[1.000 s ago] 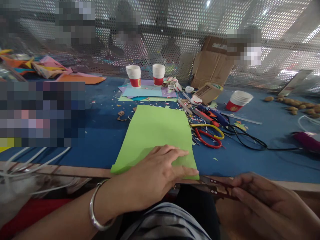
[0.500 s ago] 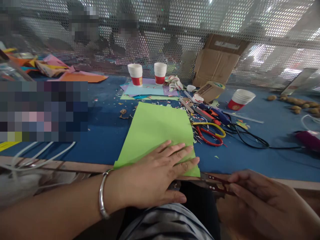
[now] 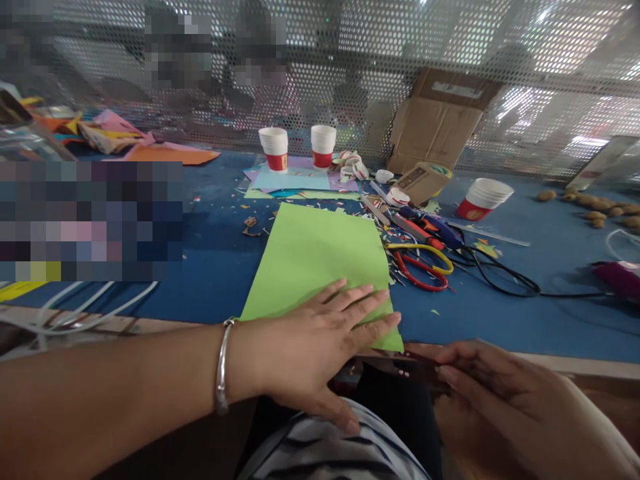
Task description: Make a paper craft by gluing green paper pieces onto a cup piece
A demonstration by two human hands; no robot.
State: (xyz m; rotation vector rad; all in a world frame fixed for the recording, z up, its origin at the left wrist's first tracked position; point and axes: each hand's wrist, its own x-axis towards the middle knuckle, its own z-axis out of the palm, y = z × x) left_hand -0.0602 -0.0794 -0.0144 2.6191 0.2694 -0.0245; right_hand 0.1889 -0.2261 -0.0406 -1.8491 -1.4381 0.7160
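A bright green sheet of paper (image 3: 325, 247) lies on the blue table, its near end at the front edge. My left hand (image 3: 325, 333) rests flat on its near right part, fingers spread, thumb stretched below the edge. Below the table's front edge, my right hand (image 3: 510, 393) pinches a dark red riveted handle (image 3: 417, 370) of what looks like a knife. Its front part runs left under the paper's near edge, partly hidden and blurred. Right of the paper lie scissors (image 3: 425, 270) with yellow and red handle loops, among paper scraps.
Paper cups stand at the back (image 3: 274, 157) and at the right (image 3: 483, 200). A blue glue gun (image 3: 433, 227) with a black cord lies right of the paper. A cardboard box (image 3: 435, 123) leans on the perforated screen (image 3: 320, 73). White cables (image 3: 100, 307) cross the left front edge.
My right hand has moved slightly left, bringing the knife further under the paper's near edge. My left hand stays on the paper; its thumb now points lower and its wrist has shifted right.
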